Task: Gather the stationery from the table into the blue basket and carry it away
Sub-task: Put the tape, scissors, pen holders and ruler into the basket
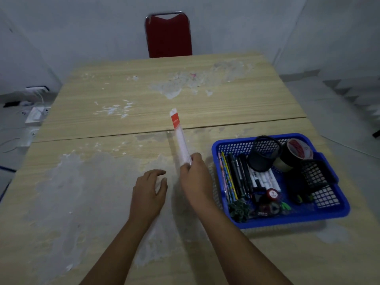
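Observation:
A clear ruler point(179, 136) in a sleeve with a red label points away from me over the middle of the table. My right hand point(195, 177) pinches its near end, just left of the blue basket point(341, 210). The basket stands on the table's right side and holds several pens and pencils point(236, 177), a black mesh pen cup point(263, 155), a roll of tape point(296, 153) and other small stationery. My left hand point(149, 192) hovers beside the right one with its fingers loosely curled and holds nothing.
The wooden table point(123, 103) is worn with white patches, and a seam crosses its middle. A red chair point(168, 36) stands at the far edge. Power strips and cables point(35, 114) lie on the floor at the left.

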